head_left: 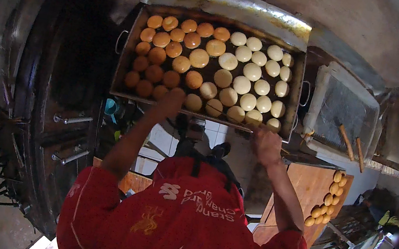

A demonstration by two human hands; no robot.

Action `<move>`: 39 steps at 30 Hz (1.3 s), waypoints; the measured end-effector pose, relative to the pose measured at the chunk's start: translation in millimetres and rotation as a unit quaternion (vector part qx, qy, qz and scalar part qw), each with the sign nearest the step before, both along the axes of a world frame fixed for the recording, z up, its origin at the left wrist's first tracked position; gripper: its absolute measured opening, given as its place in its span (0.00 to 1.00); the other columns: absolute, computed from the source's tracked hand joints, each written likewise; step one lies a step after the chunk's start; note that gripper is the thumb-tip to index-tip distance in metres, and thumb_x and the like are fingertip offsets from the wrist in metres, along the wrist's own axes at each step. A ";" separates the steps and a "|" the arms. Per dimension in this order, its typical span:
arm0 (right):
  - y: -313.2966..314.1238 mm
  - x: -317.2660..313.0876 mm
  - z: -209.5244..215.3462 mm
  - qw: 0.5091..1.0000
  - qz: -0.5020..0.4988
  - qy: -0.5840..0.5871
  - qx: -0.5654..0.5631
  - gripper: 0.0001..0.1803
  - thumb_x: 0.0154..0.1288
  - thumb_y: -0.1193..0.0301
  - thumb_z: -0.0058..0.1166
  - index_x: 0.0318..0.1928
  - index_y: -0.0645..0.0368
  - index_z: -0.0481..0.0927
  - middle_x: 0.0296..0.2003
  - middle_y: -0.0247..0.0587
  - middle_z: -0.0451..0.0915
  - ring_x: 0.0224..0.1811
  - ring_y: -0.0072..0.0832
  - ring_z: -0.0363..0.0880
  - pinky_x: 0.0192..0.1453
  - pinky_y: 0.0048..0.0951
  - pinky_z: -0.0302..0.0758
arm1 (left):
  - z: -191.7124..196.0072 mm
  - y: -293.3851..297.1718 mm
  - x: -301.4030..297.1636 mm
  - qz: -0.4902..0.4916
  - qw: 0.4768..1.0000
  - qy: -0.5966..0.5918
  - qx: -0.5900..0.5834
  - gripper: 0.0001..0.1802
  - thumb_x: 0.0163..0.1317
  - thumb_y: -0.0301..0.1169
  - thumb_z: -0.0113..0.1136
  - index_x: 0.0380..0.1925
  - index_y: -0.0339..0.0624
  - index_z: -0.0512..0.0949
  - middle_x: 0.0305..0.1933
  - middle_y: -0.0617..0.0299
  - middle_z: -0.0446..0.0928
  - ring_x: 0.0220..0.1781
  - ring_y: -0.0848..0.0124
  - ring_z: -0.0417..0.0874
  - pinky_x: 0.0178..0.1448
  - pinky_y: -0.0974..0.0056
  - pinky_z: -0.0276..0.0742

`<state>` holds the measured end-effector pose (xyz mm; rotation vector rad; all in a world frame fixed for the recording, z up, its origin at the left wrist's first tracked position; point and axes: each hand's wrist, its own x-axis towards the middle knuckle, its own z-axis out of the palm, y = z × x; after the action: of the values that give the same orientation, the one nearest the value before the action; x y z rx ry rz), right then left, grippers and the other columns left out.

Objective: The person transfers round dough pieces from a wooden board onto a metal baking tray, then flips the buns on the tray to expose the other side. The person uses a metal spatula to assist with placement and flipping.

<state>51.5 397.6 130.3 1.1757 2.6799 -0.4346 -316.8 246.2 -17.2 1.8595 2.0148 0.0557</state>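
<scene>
Currently both of my hands are at the near rim of the large metal tray, which sits raised in front of me and is packed with round buns. My left hand reaches over the near edge and rests among the browned buns on the tray's left half; whether that grip is pinching one bun or only touching it I cannot tell, since the fingers are dark against the pan. My right hand sits at the near rim below the pale buns on the right half, its grip apparently curled onto the edge. I judge the step in hand to be tending or handling the tray at the oven mouth, with half the batch coloured and half not. Any next move calls for an even two-handed hold and a level tray, so the close-packed buns do not slide. A second batch of golden buns lies on a wooden board to my right.
</scene>
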 end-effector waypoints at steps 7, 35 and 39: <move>5.1 62.2 46.3 0.991 -0.092 0.100 0.017 0.20 0.63 0.73 0.51 0.55 0.43 0.83 0.41 0.49 0.84 0.37 0.52 0.85 0.38 0.50 0.82 | 58.9 -42.5 2.9 0.197 0.972 0.030 0.125 0.16 0.68 0.28 0.49 0.51 0.34 0.77 0.55 0.46 0.77 0.55 0.52 0.80 0.57 0.49 0.77; 141.9 48.8 -18.3 0.922 -0.377 0.048 0.068 0.24 0.65 0.74 0.47 0.62 0.48 0.75 0.48 0.53 0.83 0.45 0.54 0.85 0.45 0.53 0.82 | 11.6 416.3 164.4 0.071 0.976 -0.188 0.083 0.18 0.67 0.30 0.51 0.53 0.32 0.75 0.52 0.37 0.79 0.55 0.42 0.80 0.56 0.43 0.78; 99.2 77.2 -10.0 0.938 -0.336 -0.001 0.089 0.28 0.65 0.72 0.48 0.66 0.47 0.70 0.49 0.56 0.81 0.45 0.54 0.85 0.44 0.53 0.83 | 4.5 375.1 147.5 0.081 0.959 -0.227 0.148 0.18 0.68 0.30 0.50 0.55 0.33 0.74 0.50 0.37 0.78 0.51 0.40 0.81 0.54 0.43 0.79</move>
<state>128.7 496.8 120.3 2.1403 2.2774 -0.2723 -169.4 621.3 -12.7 1.6410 1.8930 0.7942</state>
